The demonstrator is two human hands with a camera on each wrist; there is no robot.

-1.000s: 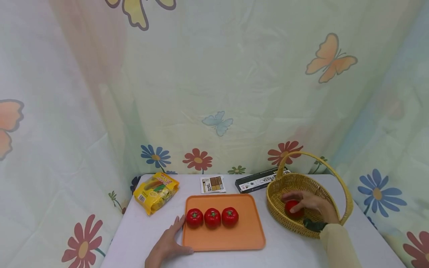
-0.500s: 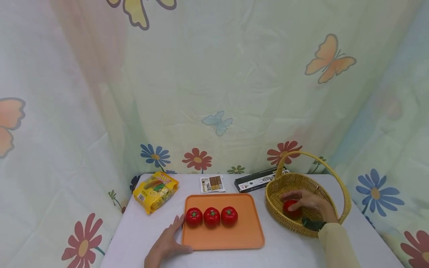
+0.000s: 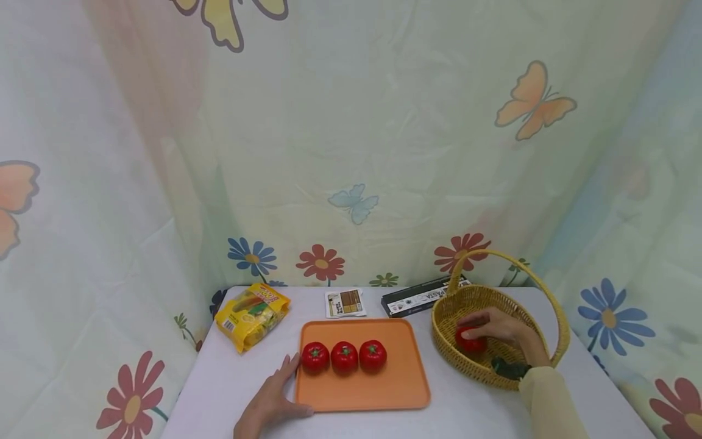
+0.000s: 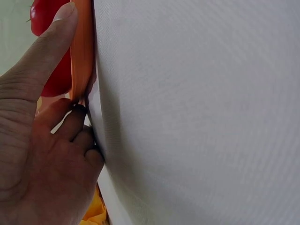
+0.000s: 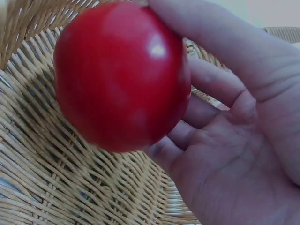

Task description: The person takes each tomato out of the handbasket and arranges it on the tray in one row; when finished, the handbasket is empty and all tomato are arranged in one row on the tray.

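Observation:
In the head view my right hand (image 3: 496,326) is inside the wicker basket (image 3: 460,360) and grips a red tomato (image 3: 470,339) between thumb and fingers. The right wrist view shows this tomato (image 5: 122,79) close up, with the woven wall behind it; its underside faces the camera. My left hand (image 3: 274,393) touches the left side of an orange tray (image 3: 362,393), thumb by the near corner, forefinger farther up the edge. Three red tomatoes with green stems stand in a row on that tray, the middle one (image 3: 344,358) nearly touching its neighbours.
A yellow packet (image 3: 252,317) lies left of the tray. Behind it are a small white-and-brown sachet (image 3: 345,303) and a dark pasta box (image 3: 417,299), partly behind the basket. The tall basket handle (image 3: 548,292) arches over my right wrist. A flowered curtain surrounds the table.
My right hand and its tomato have shifted slightly left within the basket, and the tomato shows more from under the fingers. The left hand stays at the tray edge.

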